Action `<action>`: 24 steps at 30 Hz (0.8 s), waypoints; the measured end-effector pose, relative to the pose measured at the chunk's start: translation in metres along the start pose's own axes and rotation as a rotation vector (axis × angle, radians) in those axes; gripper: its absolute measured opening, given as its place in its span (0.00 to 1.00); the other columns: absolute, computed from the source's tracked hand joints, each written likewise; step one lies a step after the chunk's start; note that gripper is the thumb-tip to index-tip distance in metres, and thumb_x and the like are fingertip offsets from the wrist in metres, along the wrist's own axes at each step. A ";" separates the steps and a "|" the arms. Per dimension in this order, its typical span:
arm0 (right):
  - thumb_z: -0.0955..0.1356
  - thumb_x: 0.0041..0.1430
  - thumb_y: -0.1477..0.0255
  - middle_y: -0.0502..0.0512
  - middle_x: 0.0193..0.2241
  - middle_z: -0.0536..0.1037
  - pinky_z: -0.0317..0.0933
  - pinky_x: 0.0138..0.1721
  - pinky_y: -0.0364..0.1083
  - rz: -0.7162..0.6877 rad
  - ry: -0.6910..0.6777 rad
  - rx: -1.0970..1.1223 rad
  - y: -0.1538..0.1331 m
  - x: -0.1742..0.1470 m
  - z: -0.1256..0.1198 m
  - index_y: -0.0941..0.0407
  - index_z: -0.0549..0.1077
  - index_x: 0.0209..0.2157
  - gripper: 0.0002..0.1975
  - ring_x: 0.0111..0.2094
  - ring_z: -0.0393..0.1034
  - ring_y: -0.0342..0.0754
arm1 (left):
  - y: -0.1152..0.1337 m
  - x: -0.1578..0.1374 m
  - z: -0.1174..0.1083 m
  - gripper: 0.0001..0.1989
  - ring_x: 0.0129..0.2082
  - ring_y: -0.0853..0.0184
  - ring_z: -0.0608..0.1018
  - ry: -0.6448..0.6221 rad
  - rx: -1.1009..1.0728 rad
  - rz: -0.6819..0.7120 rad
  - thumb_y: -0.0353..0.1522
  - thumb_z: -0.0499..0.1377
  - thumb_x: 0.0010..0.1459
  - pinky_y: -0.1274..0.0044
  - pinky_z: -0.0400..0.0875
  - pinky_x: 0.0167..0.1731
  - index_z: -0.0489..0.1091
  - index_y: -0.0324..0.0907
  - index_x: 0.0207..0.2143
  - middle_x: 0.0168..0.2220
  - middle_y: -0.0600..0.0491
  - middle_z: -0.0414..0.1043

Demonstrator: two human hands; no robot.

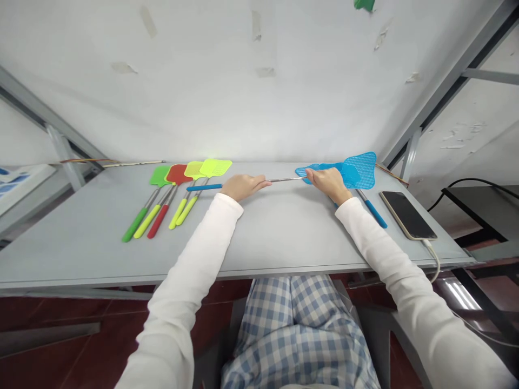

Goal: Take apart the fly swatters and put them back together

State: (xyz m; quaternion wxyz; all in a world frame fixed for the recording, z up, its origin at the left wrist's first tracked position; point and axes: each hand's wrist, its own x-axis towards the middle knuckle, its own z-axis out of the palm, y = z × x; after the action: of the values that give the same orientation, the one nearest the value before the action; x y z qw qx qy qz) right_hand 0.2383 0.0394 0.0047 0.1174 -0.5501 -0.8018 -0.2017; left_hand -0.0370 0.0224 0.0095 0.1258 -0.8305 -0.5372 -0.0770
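Stretched sideways between my hands is a fly swatter [284,179] with a blue handle at its left end and a thin metal shaft. My left hand [244,187] is closed round the shaft just beside the handle. At the other end my right hand [329,183] grips the shaft close to a blue mesh head, partly hidden behind the fingers. Beyond my right hand lie more blue swatters [360,170], their heads overlapping; one blue handle points toward the front right. To the left rest a green swatter [138,224], a red swatter [158,221] and several yellow swatters [187,209].
The grey table [275,237] backs onto a white wall with tape scraps. A phone [407,215] with a white cable plugged in lies at the right. Metal frame posts rise at both sides. A white and blue object [22,186] stands at the far left.
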 end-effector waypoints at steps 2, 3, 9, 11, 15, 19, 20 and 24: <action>0.51 0.68 0.62 0.57 0.20 0.75 0.36 0.26 0.45 0.001 0.038 -0.002 0.005 0.000 0.003 0.58 0.76 0.30 0.29 0.20 0.59 0.42 | -0.005 -0.001 -0.001 0.25 0.28 0.63 0.77 0.007 0.013 -0.002 0.50 0.44 0.63 0.77 0.56 0.26 0.73 0.45 0.36 0.28 0.48 0.77; 0.51 0.68 0.62 0.56 0.19 0.74 0.36 0.26 0.45 0.002 0.057 -0.003 0.008 0.000 0.005 0.58 0.76 0.29 0.29 0.20 0.59 0.42 | -0.006 -0.002 -0.001 0.24 0.28 0.63 0.77 0.008 0.018 -0.003 0.50 0.44 0.64 0.77 0.55 0.25 0.73 0.45 0.35 0.28 0.48 0.77; 0.52 0.68 0.63 0.55 0.18 0.73 0.37 0.25 0.45 -0.008 0.167 0.009 0.020 -0.006 0.012 0.58 0.73 0.25 0.27 0.19 0.58 0.42 | -0.011 -0.005 0.002 0.23 0.30 0.65 0.76 0.005 -0.082 0.013 0.49 0.44 0.64 0.77 0.53 0.25 0.72 0.46 0.34 0.32 0.51 0.78; 0.51 0.69 0.64 0.55 0.18 0.72 0.39 0.25 0.46 -0.007 0.229 0.014 0.023 -0.008 0.011 0.58 0.72 0.24 0.27 0.20 0.59 0.42 | -0.019 -0.006 0.002 0.24 0.28 0.66 0.75 -0.024 -0.142 -0.038 0.51 0.46 0.62 0.77 0.53 0.24 0.71 0.46 0.30 0.29 0.52 0.77; 0.51 0.69 0.66 0.56 0.20 0.72 0.49 0.28 0.46 0.014 0.334 0.011 0.029 -0.008 0.005 0.57 0.71 0.23 0.27 0.25 0.63 0.45 | -0.037 -0.008 0.002 0.24 0.25 0.66 0.72 -0.019 -0.167 -0.135 0.53 0.47 0.60 0.77 0.51 0.24 0.70 0.46 0.27 0.25 0.54 0.73; 0.52 0.68 0.68 0.59 0.28 0.75 0.57 0.44 0.52 0.030 0.405 0.023 0.029 -0.007 -0.002 0.56 0.73 0.29 0.23 0.40 0.68 0.52 | -0.053 -0.013 0.004 0.24 0.28 0.65 0.73 0.137 -0.074 -0.155 0.52 0.47 0.61 0.75 0.50 0.25 0.71 0.46 0.29 0.27 0.52 0.74; 0.53 0.68 0.69 0.60 0.33 0.76 0.55 0.49 0.54 0.061 0.423 0.021 0.029 -0.007 -0.004 0.56 0.74 0.32 0.22 0.45 0.67 0.53 | -0.056 -0.015 0.005 0.24 0.29 0.64 0.73 0.188 -0.048 -0.161 0.52 0.47 0.61 0.75 0.50 0.25 0.71 0.45 0.29 0.27 0.51 0.74; 0.52 0.67 0.69 0.62 0.41 0.76 0.51 0.53 0.57 0.243 0.493 -0.013 0.041 -0.007 -0.007 0.56 0.75 0.35 0.22 0.54 0.64 0.56 | -0.065 -0.018 0.009 0.26 0.30 0.63 0.73 0.336 -0.010 -0.187 0.53 0.47 0.60 0.74 0.51 0.26 0.72 0.44 0.28 0.26 0.48 0.73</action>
State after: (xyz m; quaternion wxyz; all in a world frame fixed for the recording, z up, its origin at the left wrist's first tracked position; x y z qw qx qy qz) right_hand 0.2793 0.0431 0.0157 0.3291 -0.5772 -0.6759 -0.3189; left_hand -0.1040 0.0349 0.0043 0.2020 -0.7529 -0.5832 -0.2284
